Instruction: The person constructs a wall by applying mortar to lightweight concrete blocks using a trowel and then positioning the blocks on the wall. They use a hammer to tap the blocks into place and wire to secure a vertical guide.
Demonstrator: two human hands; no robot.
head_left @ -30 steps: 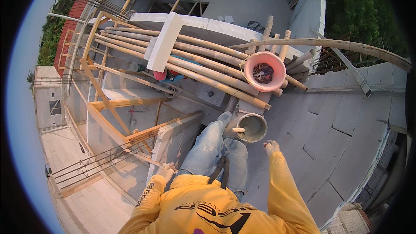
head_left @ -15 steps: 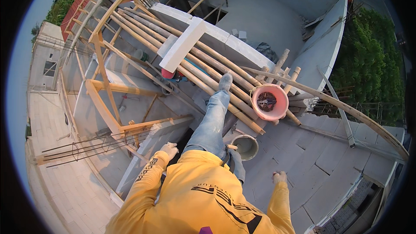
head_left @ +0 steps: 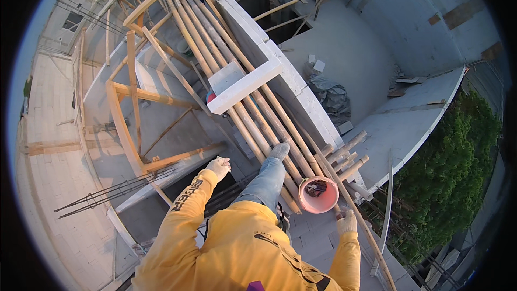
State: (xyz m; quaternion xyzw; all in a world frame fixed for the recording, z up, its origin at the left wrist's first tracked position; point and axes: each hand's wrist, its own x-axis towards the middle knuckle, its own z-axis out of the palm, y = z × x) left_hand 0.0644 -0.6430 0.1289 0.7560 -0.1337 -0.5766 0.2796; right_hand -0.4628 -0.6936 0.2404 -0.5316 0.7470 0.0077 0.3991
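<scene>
My left hand (head_left: 219,167), pale and dusty, is held out left of my body above a gap between the walls. Its fingers are loosely bent and hold nothing I can see. My right hand (head_left: 346,222) reaches forward just below a pink bucket (head_left: 319,195), beside the end of a round pole and a long thin pole (head_left: 355,211). Its fingertips are hard to make out, so any grip is unclear. The bucket contains small dark items. My shoe (head_left: 279,151) rests on a row of round poles (head_left: 258,109) laid side by side.
An L-shaped pale block piece (head_left: 247,87) lies across the poles ahead. To their right runs a white block wall (head_left: 285,70), with a deep lower floor (head_left: 366,54) beyond it. Timber frames (head_left: 116,97) and protruding rebar (head_left: 118,191) stand on the left. Shorter poles (head_left: 344,148) jut out at right.
My view has turned and shifted forward. My right hand has come forward and up toward the bucket and pole ends, and my left hand is raised farther forward. The grey bucket is now out of sight.
</scene>
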